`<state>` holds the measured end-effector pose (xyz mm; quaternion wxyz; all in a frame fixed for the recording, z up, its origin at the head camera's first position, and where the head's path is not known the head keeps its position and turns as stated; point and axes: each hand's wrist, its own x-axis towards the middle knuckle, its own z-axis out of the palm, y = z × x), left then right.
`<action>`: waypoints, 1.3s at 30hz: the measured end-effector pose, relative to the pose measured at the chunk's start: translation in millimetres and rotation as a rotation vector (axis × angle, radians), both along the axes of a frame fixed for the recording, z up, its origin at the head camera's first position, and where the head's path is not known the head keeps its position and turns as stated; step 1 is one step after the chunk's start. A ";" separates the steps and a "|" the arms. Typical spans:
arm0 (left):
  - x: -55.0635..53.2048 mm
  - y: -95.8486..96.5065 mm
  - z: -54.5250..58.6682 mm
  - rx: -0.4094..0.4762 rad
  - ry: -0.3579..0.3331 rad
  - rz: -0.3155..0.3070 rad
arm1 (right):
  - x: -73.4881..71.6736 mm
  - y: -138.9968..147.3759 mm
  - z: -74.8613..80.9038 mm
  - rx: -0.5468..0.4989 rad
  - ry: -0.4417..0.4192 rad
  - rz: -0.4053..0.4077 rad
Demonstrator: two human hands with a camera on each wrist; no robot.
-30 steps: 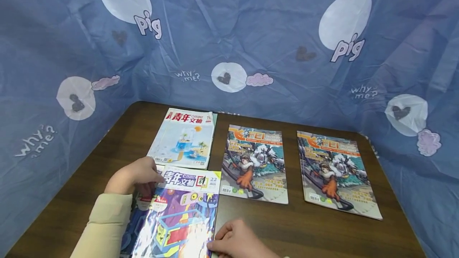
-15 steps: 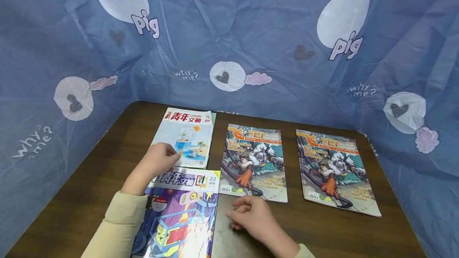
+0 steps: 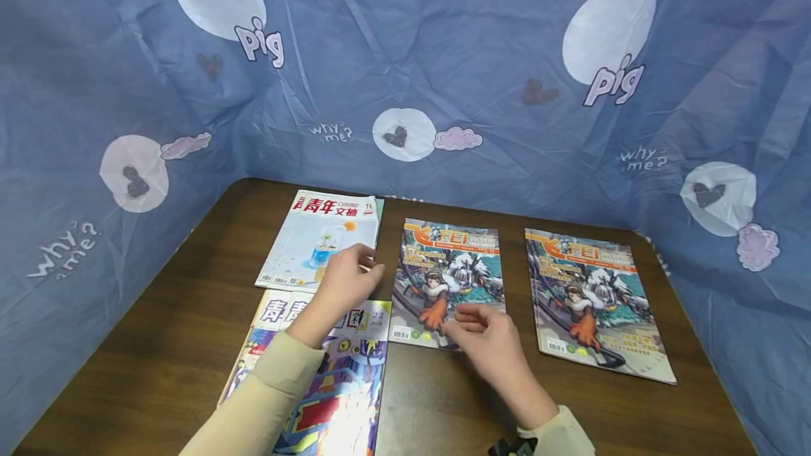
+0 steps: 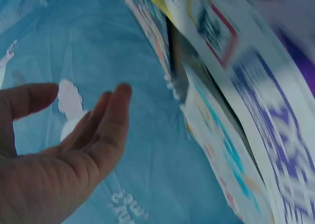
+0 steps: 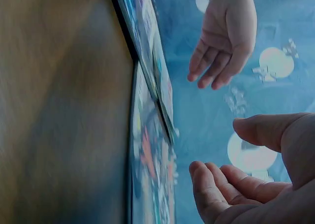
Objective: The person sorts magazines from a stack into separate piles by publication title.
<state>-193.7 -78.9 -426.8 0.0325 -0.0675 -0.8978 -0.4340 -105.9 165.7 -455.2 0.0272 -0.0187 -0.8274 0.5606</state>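
Note:
My left hand [image 3: 348, 276] hovers over the gap between two magazine piles, its thumb and fingers apart and holding nothing. Beneath its forearm lies a purple-covered magazine [image 3: 329, 385], partly overlapping another below it. Behind is a pale blue magazine [image 3: 298, 245] with red lettering, its lower right corner hidden by the hand. My right hand [image 3: 488, 336], fingers loosely bent, is over the lower edge of a comic-style magazine [image 3: 443, 280]; the right wrist view shows its fingers [image 5: 211, 189] apart from the thumb with nothing between them.
A second magazine with the same comic cover [image 3: 595, 308] lies at the right of the brown table [image 3: 146, 329]. A blue printed curtain [image 3: 405, 76] hangs around the back and sides. A black wrist strap [image 3: 513, 447] shows at the bottom.
Both hands have come off the purple magazine. The left hand has travelled up and right across the piles; the right hand has moved up and right to the middle magazine.

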 end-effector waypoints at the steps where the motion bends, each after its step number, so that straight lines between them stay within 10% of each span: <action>1: -0.1 4.4 -0.8 0.015 -0.001 0.003 | -2.5 3.8 0.4 0.009 -0.004 -0.017; 23: -19.7 45.6 -15.4 0.164 -0.076 0.032 | -46.0 69.3 -0.4 0.034 -0.036 -0.184; 39: -27.4 48.1 -15.4 0.045 -0.151 0.030 | -53.9 73.2 -6.7 0.089 -0.030 -0.201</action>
